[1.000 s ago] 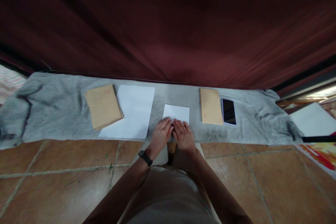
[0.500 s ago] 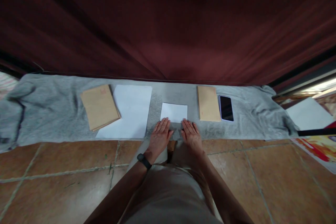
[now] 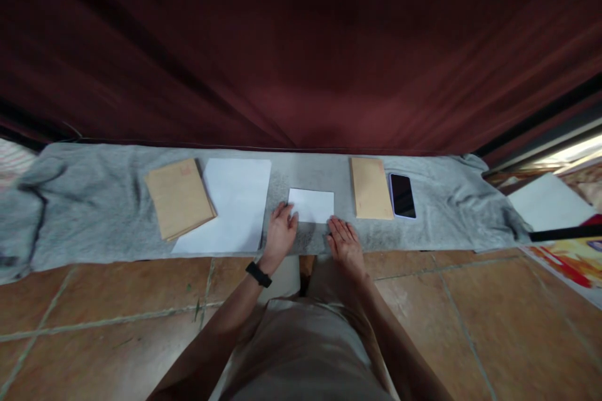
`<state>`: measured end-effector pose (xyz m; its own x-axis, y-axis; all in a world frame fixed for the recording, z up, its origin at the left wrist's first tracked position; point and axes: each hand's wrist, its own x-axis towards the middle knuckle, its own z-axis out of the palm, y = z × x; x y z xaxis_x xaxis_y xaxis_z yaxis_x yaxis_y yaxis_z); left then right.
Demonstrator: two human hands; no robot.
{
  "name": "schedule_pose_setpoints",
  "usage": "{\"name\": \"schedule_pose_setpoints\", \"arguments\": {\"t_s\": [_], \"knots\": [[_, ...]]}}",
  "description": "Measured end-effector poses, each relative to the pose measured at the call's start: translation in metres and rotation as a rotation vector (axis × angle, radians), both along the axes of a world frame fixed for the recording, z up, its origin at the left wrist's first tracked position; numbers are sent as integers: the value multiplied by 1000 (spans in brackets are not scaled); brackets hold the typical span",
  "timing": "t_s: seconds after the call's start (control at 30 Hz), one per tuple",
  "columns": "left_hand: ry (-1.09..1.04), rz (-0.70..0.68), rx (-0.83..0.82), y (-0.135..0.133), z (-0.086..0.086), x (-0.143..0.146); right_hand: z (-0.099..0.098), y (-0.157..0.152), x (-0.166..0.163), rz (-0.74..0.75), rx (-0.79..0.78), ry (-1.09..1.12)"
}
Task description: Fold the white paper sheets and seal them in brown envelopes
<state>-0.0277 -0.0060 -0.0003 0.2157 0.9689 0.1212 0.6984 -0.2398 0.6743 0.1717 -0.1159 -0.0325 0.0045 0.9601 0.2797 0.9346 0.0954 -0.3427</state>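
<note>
A small white sheet of paper, possibly folded, lies flat on the grey cloth in front of me. At its lower left corner is my left hand, with bent fingers and the thumb a little apart from them, touching the paper's left edge. My right hand rests flat, fingers stretched out, its fingertips at the lower right corner. Left of the hands lie larger white sheets, partly covered by a stack of brown envelopes.
On the right lie another stack of brown envelopes and a phone with a dark screen. A dark red curtain hangs behind the cloth-covered surface. Tiled floor shows below. Farther right are a white sheet and a black bar.
My left hand has shifted left and slightly up, from lying flat at the paper's lower edge to bent fingers at its left corner. The right hand stays nearly in place.
</note>
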Motion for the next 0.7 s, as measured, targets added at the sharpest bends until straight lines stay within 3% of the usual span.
{"name": "schedule_pose_setpoints", "arguments": {"t_s": [0.1, 0.3, 0.43, 0.53, 0.7], "knots": [[-61, 11, -41, 5, -6, -2, -2, 0, 1, -5, 8, 7], [-24, 6, 33, -8, -19, -5, -4, 0, 3, -18, 10, 24], [52, -16, 122, -11, -16, 0, -3, 1, 3, -11, 11, 27], [127, -111, 183, -14, -12, 7, -2, 1, 3, -4, 9, 34], [244, -147, 176, -23, -10, 20, -1, 0, 3, -5, 12, 50]]}}
